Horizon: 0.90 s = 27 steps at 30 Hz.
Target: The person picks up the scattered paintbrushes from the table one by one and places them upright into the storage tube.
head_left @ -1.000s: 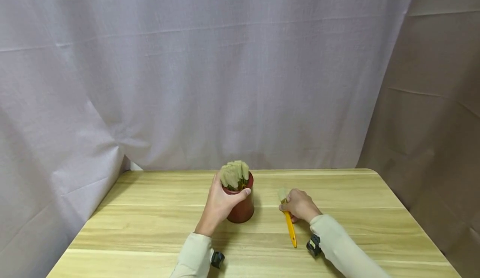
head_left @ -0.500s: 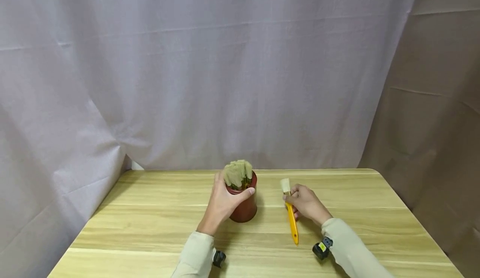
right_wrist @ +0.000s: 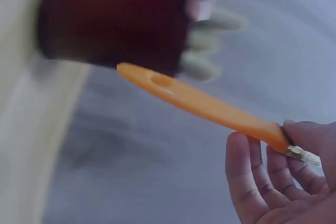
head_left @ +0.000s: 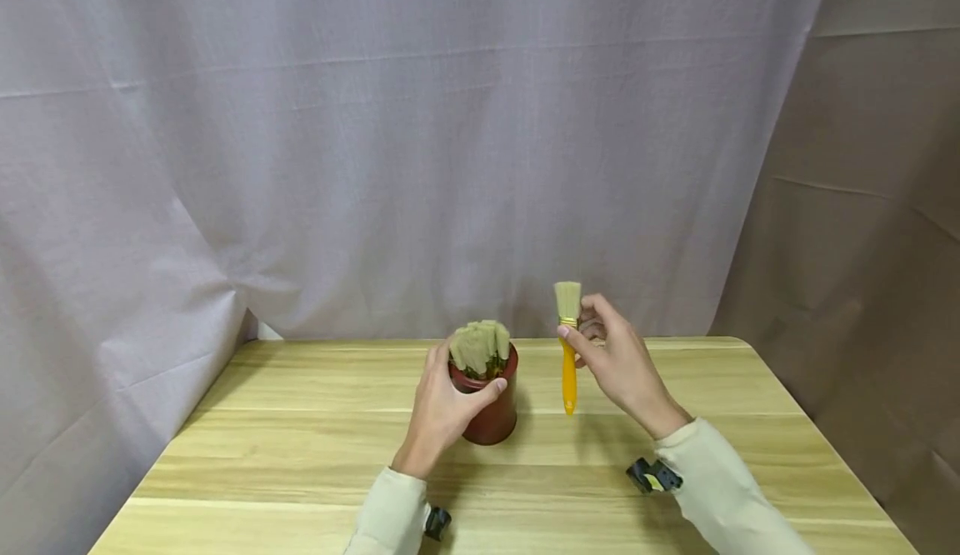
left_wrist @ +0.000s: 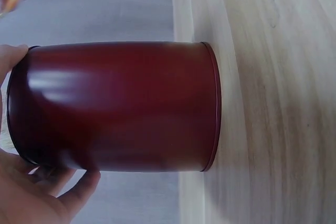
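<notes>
A dark red cylindrical pot (head_left: 491,422) stands upright on the table, packed with several paintbrushes (head_left: 480,347) whose pale bristles point up. My left hand (head_left: 438,409) grips the pot around its rim, thumb on the near side. In the left wrist view the pot (left_wrist: 121,106) fills the middle, with fingers on both sides near its mouth. Right of the pot, my right hand (head_left: 618,359) pinches a paintbrush (head_left: 569,372) near its metal band, bristles up and orange handle hanging down, raised above the table. The right wrist view shows the paintbrush handle (right_wrist: 199,100) overlapping the pot's edge.
The wooden table (head_left: 300,455) spreads beneath both hands. Behind it hangs a grey curtain (head_left: 450,163), close to the far table edge. A darker cloth (head_left: 862,288) hangs along the right side.
My right hand has lifted the paintbrush up off the table, and the brush now hangs more upright. The left hand has kept its grip on the pot, which has barely shifted.
</notes>
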Each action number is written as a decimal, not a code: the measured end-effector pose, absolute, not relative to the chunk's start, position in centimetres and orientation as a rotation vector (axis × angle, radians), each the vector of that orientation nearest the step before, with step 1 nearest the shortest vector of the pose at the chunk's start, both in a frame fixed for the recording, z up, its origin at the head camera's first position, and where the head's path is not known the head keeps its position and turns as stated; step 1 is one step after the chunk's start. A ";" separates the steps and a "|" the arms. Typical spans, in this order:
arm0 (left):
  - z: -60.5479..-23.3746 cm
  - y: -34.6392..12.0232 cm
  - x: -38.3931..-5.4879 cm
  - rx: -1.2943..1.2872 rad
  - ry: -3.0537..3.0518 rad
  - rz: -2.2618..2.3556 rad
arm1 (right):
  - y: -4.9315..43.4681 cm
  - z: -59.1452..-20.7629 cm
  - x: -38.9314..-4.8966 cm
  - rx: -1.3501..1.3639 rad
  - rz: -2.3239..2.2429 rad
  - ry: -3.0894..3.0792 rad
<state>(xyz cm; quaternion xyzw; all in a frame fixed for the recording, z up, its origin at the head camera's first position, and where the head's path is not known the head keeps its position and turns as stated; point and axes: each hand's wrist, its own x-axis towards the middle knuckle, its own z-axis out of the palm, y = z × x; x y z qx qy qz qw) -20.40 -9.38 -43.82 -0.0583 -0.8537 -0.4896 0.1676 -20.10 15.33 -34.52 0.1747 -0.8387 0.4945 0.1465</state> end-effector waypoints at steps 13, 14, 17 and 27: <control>-43.7 -9.2 -20.3 -0.247 -2.416 -1.334 | 11.3 -29.0 -20.3 0.787 1.299 -2.261; -43.7 -9.1 -20.3 -0.248 -2.420 -1.330 | 11.1 -29.0 -20.4 0.798 1.279 -2.268; -43.8 -8.8 -20.3 -0.248 -2.431 -1.321 | 10.7 -29.5 -20.9 0.815 1.235 -2.296; -43.7 -8.2 -20.1 -0.252 -2.425 -1.311 | 10.5 -31.6 -21.8 0.872 1.203 -2.435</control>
